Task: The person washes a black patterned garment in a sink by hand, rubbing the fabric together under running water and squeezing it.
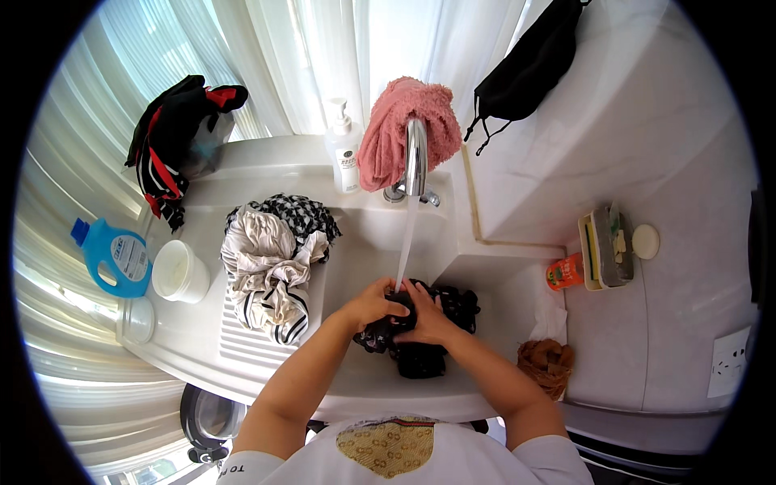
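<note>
A dark patterned garment lies wet in the white sink basin, under a stream of water from the chrome tap. My left hand grips the garment's left side. My right hand presses on its middle, fingers closed around the cloth. The water falls right between my two hands.
A wrung pile of striped and checked clothes rests on the ribbed washboard. A pink towel hangs over the tap, beside a white pump bottle. A blue detergent bottle and a white cup stand left. A soap box sits right.
</note>
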`<state>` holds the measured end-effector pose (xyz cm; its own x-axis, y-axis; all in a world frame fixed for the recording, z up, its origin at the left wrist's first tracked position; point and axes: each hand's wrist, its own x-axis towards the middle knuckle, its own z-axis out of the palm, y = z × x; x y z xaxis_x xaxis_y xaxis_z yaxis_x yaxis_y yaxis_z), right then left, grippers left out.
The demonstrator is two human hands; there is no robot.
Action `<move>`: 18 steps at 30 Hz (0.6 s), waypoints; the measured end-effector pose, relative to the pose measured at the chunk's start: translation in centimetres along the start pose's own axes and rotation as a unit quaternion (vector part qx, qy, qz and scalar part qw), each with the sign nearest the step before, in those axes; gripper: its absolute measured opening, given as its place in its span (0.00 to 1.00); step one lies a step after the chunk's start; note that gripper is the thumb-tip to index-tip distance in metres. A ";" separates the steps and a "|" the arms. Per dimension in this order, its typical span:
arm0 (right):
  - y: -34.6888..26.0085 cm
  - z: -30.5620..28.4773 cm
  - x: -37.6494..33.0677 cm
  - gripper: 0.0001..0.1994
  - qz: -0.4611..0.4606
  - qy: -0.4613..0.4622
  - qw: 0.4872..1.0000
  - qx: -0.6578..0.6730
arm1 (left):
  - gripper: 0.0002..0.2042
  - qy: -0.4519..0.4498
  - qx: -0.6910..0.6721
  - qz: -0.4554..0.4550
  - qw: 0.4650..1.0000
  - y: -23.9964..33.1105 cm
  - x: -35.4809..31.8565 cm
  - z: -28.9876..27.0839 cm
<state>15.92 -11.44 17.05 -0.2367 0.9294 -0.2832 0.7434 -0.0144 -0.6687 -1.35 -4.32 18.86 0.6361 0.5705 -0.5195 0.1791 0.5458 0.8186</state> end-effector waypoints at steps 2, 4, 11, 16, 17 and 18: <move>1.4 1.1 1.1 0.54 0.016 0.080 0.992 0.101 | 0.27 0.016 -0.036 0.017 0.999 0.0 0.4 -0.6; 2.4 0.7 1.7 0.47 0.056 0.119 0.968 0.213 | 0.31 0.042 0.000 0.015 0.999 0.1 0.5 -1.0; -2.5 -2.3 2.5 0.35 0.140 0.081 0.898 0.409 | 0.35 0.167 -0.288 -0.145 0.932 -2.7 0.6 0.1; -2.8 -1.7 1.7 0.38 0.060 -0.008 0.938 0.342 | 0.23 0.104 -0.510 0.011 0.854 -5.4 2.5 -1.1; -2.7 -1.9 1.6 0.38 0.054 -0.023 0.946 0.318 | 0.21 0.125 -0.504 0.029 0.854 -6.3 3.1 -2.0; -1.0 -1.1 1.5 0.37 0.049 0.026 0.926 0.372 | 0.20 0.112 -0.488 0.050 0.864 -5.9 2.8 -2.0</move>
<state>15.52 -9.59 18.09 -0.1467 0.9261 -0.3477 0.1175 -0.3327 -0.9357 -2.15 -4.68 12.08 0.4304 0.6893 -0.5828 -0.6557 0.6825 0.3229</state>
